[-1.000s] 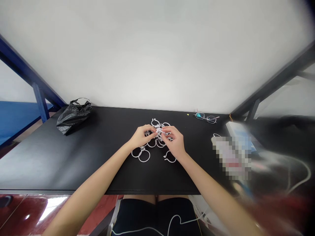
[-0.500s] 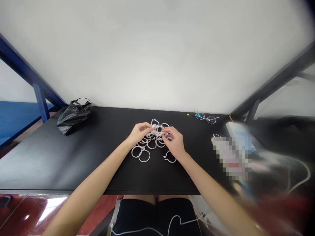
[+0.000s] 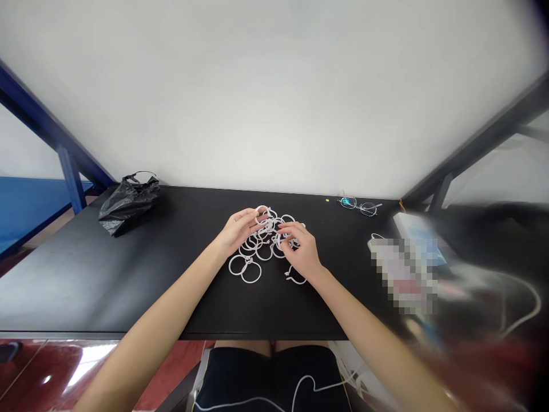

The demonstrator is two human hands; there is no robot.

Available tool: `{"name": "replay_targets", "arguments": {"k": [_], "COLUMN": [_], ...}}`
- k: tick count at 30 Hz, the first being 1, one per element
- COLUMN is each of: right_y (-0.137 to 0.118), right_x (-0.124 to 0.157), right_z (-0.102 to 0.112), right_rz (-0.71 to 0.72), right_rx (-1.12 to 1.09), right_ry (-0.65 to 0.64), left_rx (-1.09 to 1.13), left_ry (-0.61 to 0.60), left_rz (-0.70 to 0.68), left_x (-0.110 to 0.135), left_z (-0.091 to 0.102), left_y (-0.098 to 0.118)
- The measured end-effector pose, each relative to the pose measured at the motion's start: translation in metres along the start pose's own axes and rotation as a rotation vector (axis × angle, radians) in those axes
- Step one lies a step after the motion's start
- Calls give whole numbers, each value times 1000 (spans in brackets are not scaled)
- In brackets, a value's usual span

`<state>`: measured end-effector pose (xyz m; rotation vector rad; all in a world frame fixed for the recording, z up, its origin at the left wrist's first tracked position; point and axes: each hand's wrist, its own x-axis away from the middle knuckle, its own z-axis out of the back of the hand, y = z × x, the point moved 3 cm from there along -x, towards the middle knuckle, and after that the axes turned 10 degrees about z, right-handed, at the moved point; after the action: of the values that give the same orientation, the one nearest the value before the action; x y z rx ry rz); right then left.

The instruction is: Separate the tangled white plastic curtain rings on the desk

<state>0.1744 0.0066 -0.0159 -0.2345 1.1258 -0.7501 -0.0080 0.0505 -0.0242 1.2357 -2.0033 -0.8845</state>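
Observation:
Several thin white plastic rings (image 3: 265, 252), some with a gap and small knobbed ends, lie in a tangled pile on the black table. My left hand (image 3: 237, 230) is at the pile's left side, its fingers closed on a white ring (image 3: 262, 215) raised at the far edge. On the right, my right hand (image 3: 301, 247) bends its thumb and fingers around another white ring (image 3: 279, 240), partly hidden by the fingers. Two linked rings (image 3: 251, 272) lie nearer to me, left of centre. One ring with its ends apart (image 3: 295, 279) rests below my right wrist.
A black plastic bag (image 3: 128, 203) sits at the back left of the table (image 3: 180, 309). Eyeglasses (image 3: 359, 206) lie at the back right. Beside my right arm are a white box (image 3: 418, 237), a pixelated item (image 3: 403, 277) and a blurred cable. A white cord (image 3: 304, 380) crosses my lap.
My hands have moved slightly apart. A ring now stands up at my left fingers, and the left fingers have straightened. The outlying rings have stayed in place.

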Motion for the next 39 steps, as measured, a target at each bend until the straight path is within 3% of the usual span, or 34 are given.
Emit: {"name": "replay_targets", "arguments": {"k": [9, 15, 30, 39], "right_y": [-2, -3, -7, 3], "right_x": [-2, 0, -2, 2], "right_z": [3, 3, 8, 5], "right_rz": [-65, -88, 101, -154], "right_rx": [-70, -45, -19, -150], "right_ry": [75, 77, 162, 143], "left_rx": [-226, -236, -249, -441], "left_ry": [-90, -180, -108, -124], "left_rz": [87, 145, 78, 9], "left_x": [1, 2, 3, 7], "left_z": [-2, -4, -5, -12], "left_y": [-7, -8, -5, -6]}}
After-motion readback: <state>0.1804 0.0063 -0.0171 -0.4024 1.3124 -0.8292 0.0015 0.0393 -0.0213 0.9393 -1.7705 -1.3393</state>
